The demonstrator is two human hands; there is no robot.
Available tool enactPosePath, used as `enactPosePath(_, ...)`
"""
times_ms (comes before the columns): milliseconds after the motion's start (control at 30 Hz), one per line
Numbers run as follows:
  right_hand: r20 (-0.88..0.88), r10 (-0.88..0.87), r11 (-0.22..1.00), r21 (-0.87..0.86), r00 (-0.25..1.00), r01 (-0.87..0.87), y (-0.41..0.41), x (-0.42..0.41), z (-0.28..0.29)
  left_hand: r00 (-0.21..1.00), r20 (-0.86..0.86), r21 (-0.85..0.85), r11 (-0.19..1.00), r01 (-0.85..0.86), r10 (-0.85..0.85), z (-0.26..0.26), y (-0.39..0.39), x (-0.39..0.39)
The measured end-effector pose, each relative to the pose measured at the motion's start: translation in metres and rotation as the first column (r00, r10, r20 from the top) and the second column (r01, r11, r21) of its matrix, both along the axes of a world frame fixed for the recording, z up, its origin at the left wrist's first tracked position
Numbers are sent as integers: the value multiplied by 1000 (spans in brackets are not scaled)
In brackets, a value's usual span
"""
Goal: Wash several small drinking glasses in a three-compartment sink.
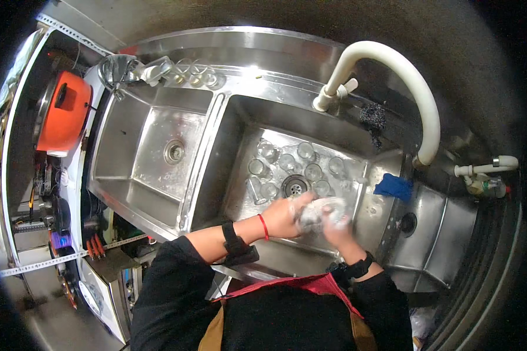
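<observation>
Over the middle basin of a stainless steel sink, my left hand grips a clear, sudsy item, probably a glass. My right hand presses a whitish, foamy cloth or sponge against it; motion blur hides the exact grip. Beyond my hands, several clear drinking glasses stand on the basin floor around the drain strainer. One glass at the left of the group lies on its side.
A white curved faucet arches at the back right. A blue cloth and a dark mesh scourer rest on the sink's ledges. More glasses and a clear jug line the back left. An orange pot sits on the left shelf.
</observation>
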State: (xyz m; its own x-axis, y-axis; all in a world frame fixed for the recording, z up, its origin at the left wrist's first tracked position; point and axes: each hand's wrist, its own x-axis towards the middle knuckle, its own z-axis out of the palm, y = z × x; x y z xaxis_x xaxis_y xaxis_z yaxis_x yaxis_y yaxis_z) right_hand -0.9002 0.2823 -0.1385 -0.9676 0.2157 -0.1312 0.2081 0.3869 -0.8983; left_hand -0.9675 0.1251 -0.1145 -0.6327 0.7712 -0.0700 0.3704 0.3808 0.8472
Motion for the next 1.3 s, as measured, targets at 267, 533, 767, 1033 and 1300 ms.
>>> enactPosePath(267,-391,499,847,409,774,-339,-18,-15,31,148,935,-79,594,-801,323,-28,-8,-16)
enactPosePath(533,108,444,873,-276,889,-402,-21,-35,3,794,141,17,801,-599,591,24,19,2)
enactPosePath(767,87,367,748,-620,926,-238,-18,-14,-19,796,586,385,811,-440,153,-9,11,13)
enactPosePath(1033,437,132,749,-632,890,199,24,-13,-30,785,-470,137,912,-387,404,-75,-18,-63)
enactPosePath(1300,423,-63,727,-601,904,332,32,1,-38,730,78,-73,734,-675,679,-186,-19,-161)
